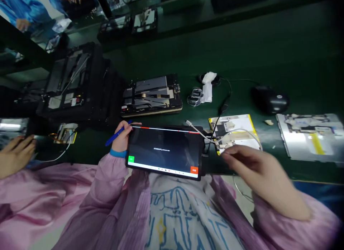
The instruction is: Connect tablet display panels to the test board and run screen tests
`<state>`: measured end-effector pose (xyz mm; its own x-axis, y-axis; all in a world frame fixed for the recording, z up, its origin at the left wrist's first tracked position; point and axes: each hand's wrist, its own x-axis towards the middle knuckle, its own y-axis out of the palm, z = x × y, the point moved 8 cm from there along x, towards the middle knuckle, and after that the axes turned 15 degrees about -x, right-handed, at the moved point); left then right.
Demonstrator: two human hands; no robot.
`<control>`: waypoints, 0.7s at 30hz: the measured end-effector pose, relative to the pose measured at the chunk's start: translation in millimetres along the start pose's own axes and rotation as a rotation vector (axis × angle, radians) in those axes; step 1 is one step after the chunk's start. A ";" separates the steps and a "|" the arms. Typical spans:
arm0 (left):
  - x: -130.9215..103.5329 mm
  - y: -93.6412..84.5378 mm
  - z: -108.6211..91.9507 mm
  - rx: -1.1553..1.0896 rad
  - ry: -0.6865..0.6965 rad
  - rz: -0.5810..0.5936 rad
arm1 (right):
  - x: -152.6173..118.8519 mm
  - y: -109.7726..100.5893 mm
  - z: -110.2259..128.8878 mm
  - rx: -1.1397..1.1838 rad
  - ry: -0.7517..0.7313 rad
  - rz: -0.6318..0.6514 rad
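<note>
A tablet [164, 149] with a dark screen, a green square at lower left and a red one at lower right lies at the bench edge. My left hand [122, 137] is closed at its left side, with a blue pen [115, 135] held among the fingers. My right hand [255, 169] is to the right of the tablet, thumb and fingertips close together beside a battery board [244, 121] with yellow edges; anything between them is too small to make out. A white cable [197, 128] with a bare plug loops over the board.
Opened devices [152, 96] are stacked behind the tablet, with taller black stacks [70, 81] at left. A mouse [271, 99], a small counter [195, 95] and a silver panel [311, 135] lie to the right. At far left is another person's hand [17, 155].
</note>
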<state>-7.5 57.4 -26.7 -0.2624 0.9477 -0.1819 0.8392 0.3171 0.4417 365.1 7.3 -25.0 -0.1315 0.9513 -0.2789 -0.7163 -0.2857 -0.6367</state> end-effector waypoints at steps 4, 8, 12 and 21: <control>-1.4 2.6 1.0 -0.016 -0.014 0.023 | 15.4 26.6 -8.3 0.187 0.099 0.068; -2.9 2.8 2.0 -0.010 -0.021 0.047 | 16.6 51.0 -14.5 0.300 0.211 0.203; -3.6 0.3 4.8 0.010 -0.027 0.091 | 17.2 60.2 -4.3 0.332 0.205 0.359; -1.7 -4.0 5.0 0.032 0.006 0.109 | 32.4 2.5 -23.6 0.476 0.253 0.131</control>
<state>-8.0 54.4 -32.5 -0.1717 0.9767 -0.1291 0.8776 0.2111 0.4305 375.2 34.6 -52.6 -0.1136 0.8371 -0.5350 -0.9433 -0.2599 -0.2063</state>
